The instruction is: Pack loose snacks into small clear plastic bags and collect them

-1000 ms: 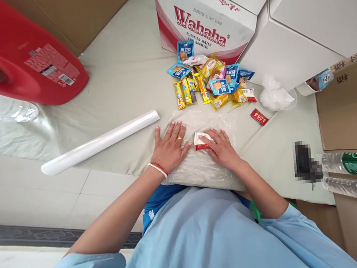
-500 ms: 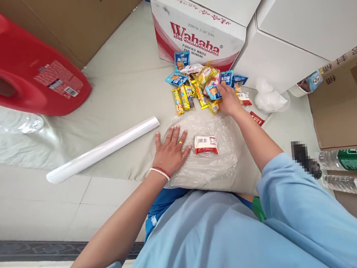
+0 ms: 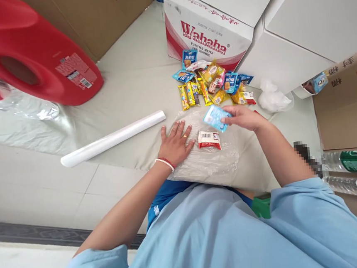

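Note:
My left hand [image 3: 176, 142] lies flat with fingers spread on a sheet of clear plastic wrap [image 3: 209, 164] spread over the bed edge. A red and white snack packet [image 3: 209, 139] rests on the wrap just right of that hand. My right hand [image 3: 242, 117] pinches a light blue snack packet [image 3: 215, 118] and holds it just above the red and white one. Behind them lies a pile of small snack packets [image 3: 211, 83], yellow, blue and red.
A white roll of wrap [image 3: 113, 138] lies to the left. A large red jug [image 3: 33, 50] sits at the far left. A Wahaha carton [image 3: 207, 31] and white boxes stand behind the pile. A crumpled plastic bag [image 3: 273, 98] and water bottles [image 3: 352, 162] are on the right.
My right hand left the red and white packet on the wrap, reached to the pile, picked up a light blue packet and brought it back above the wrap. The left hand stayed flat.

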### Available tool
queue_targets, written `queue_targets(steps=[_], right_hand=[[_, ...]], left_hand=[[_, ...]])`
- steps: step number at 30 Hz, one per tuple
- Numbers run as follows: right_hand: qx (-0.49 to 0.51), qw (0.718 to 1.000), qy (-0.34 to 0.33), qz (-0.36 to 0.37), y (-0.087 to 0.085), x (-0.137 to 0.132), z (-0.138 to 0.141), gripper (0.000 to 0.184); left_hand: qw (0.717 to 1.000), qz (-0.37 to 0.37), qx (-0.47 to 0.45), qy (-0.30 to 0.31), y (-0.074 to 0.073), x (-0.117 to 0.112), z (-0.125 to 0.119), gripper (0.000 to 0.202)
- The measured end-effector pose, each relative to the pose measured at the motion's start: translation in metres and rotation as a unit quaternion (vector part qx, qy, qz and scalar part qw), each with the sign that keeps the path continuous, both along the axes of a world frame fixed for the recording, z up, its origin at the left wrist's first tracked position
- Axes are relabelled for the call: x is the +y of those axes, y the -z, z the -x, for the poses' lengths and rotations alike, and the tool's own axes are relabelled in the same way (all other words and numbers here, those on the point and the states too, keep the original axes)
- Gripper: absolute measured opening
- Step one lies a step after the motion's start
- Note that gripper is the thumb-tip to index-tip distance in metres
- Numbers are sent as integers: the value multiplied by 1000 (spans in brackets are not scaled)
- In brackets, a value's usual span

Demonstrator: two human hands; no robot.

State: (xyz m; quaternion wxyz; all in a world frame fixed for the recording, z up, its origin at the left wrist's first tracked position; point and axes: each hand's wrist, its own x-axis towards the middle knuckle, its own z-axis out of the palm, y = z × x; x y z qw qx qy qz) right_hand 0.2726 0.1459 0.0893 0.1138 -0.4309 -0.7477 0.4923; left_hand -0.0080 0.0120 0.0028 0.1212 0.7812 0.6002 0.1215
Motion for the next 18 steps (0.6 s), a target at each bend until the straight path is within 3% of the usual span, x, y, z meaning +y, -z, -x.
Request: queue_targets(steps=[2, 3, 6, 9, 13, 18], right_hand=[[-10, 995, -76, 64, 6, -24, 6, 53], [-35, 993, -96, 53, 11, -31, 9, 53], [-145, 981, -93, -89, 26, -43, 15, 55], [-176, 958, -107, -202, 31, -50, 21, 60], [-192, 937, -175, -235, 31, -69, 29, 89], [-238, 933, -146, -226, 42, -83, 32, 89]], left_hand=[[1000, -2, 0, -2, 1, 0, 0, 61], [1000, -4, 1, -2, 1, 0, 0, 61], [1000, -12, 3, -1, 3, 0, -1, 61], [1000, -17, 2, -3, 5, -1, -1, 62], [1000, -26, 3, -3, 6, -1, -1, 61], [1000, -28, 11, -3, 4, -2, -2, 62]])
